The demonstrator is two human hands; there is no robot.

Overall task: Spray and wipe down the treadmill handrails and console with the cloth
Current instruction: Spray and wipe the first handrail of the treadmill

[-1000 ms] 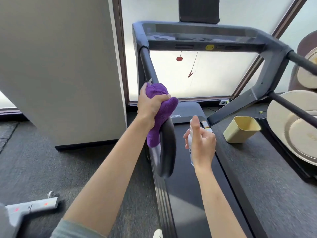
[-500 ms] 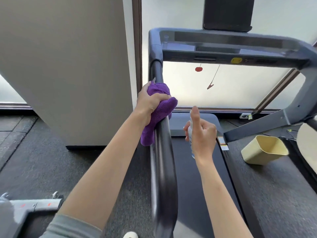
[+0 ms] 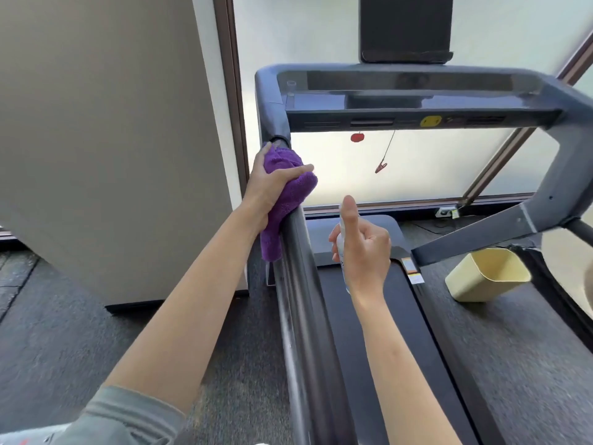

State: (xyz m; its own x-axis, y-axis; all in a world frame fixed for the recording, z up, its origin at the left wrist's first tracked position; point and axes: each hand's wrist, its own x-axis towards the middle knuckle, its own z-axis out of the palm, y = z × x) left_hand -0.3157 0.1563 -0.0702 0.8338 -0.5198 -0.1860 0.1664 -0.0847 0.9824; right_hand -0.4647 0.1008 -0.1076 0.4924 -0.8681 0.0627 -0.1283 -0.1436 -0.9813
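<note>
Two hands split the work, and the split looks deliberate. Closed around the purple cloth (image 3: 288, 191), the left hand (image 3: 271, 184) wraps it over the top end of the left handrail (image 3: 300, 284), just below the joint where the rail meets the grey corner of the console (image 3: 417, 101). Folding the cloth round the bar, with thumb on one side and fingers on the other, lets it rub most of the tube at once; a loose tail of cloth hangs down on the outer side. Beside the rail and apart from it, over the front of the treadmill belt (image 3: 362, 316), the right hand (image 3: 364, 252) is curled shut on a small white spray bottle (image 3: 341, 248) with one finger raised over its top; I judge it is kept close so more spray can go on without putting anything down. A blurred sheen runs along the rail nearer the camera; whether that is wet spray I cannot tell. Judging by the cloth's place, the console is the natural next surface, and the right handrail (image 3: 582, 231), barely in view at the far edge, is well apart from both hands. A pale yellow bin (image 3: 487, 274) stands on the floor to the right
</note>
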